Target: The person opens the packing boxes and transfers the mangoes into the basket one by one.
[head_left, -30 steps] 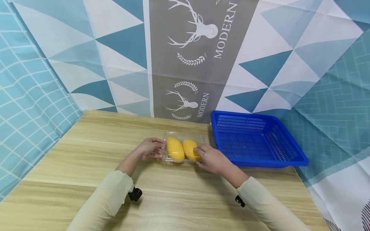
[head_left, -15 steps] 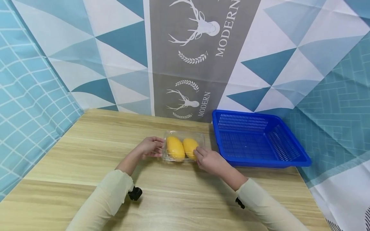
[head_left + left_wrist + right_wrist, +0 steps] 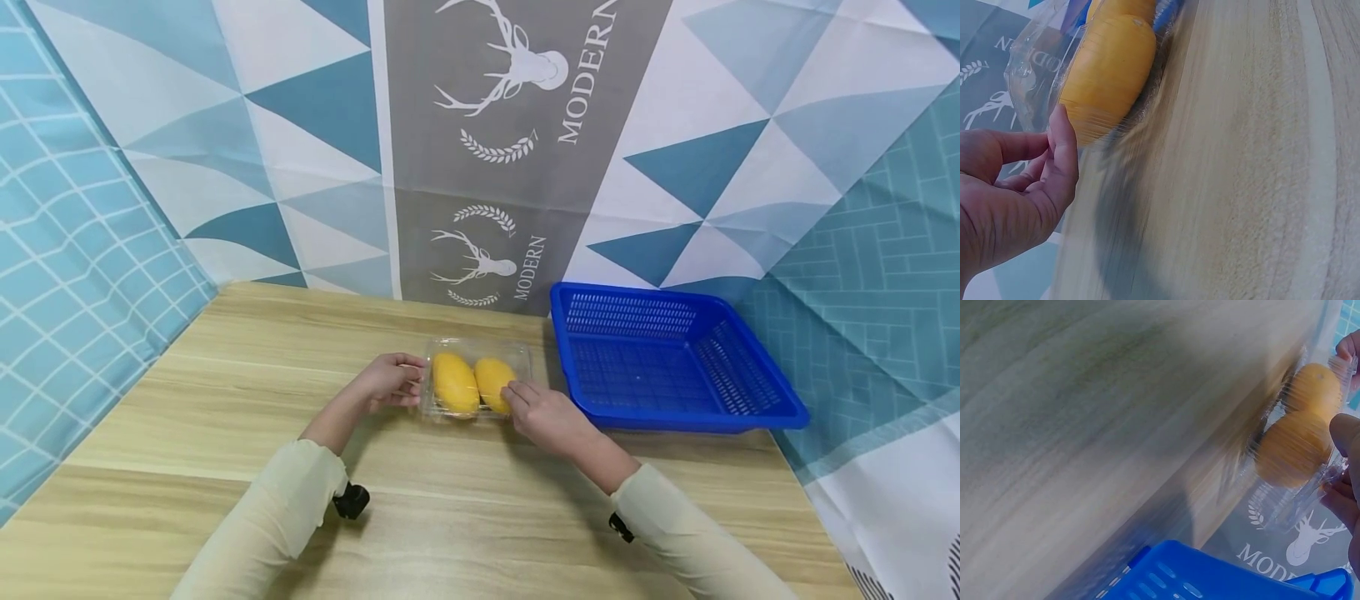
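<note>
A clear plastic box (image 3: 474,343) with two yellow mangoes inside, a left one (image 3: 455,385) and a right one (image 3: 493,383), sits on the wooden table between both hands. My left hand (image 3: 392,383) pinches the box's left end; in the left wrist view its thumb and fingertips (image 3: 1063,128) meet at the thin plastic edge. At the other end, my right hand (image 3: 551,417) grips the box's near right side, its fingertips overlapping the right mango in the head view. The right wrist view shows the thumb (image 3: 1342,432) over the box and fingers at its edge.
A blue perforated plastic basket (image 3: 678,417) stands right of the box at the back of the table (image 3: 480,517). Patterned cloth (image 3: 315,142) with triangles and deer prints hangs behind the table, with tiled-pattern cloth on both sides.
My right fingertips have drawn closer together at the box's right side. The box, the mangoes and my left hand stay almost in place.
</note>
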Motion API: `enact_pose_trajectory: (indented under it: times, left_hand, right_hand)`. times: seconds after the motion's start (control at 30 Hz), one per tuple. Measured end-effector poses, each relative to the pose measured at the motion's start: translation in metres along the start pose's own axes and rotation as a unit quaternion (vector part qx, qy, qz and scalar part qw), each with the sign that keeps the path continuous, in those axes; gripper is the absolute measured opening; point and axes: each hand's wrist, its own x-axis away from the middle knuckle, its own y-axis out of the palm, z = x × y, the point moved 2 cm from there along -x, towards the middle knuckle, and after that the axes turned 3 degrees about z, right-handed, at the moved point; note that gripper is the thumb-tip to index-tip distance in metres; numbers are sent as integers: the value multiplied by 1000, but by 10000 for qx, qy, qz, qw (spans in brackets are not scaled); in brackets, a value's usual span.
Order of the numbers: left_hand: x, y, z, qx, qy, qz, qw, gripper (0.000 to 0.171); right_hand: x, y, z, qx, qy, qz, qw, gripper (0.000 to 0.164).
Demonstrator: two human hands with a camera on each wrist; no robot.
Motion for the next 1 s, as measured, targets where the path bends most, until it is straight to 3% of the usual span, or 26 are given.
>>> enact_pose_trajectory:
  times: [0.2, 0.37, 0.6, 0.7, 0.8, 1.0]
  left_hand:
    - [1, -1, 4, -35, 108, 51, 9999, 36]
    - [3, -3, 7, -120, 209, 283, 9993, 40]
    - [10, -6, 17, -829, 1192, 477, 9883, 43]
    - [11, -6, 20, -1020, 1352, 573, 9839, 40]
    - [9, -6, 20, -1006, 1407, 669, 9827, 38]
    - [5, -5, 22, -830, 1500, 868, 9814, 39]
  right_hand:
    - [-2, -1, 2, 10, 8, 168, 9999, 36]
    - [-3, -2, 4, -100, -29, 327, 9994, 36]
    - [-9, -9, 11, -346, 423, 434, 9976, 39]
    - [-13, -11, 16, -563, 631, 661, 9942, 37]
    - [-15, -14, 20, -1023, 1081, 865, 9851, 35]
    - [-18, -19, 27, -1611, 2510, 1027, 9489, 34]
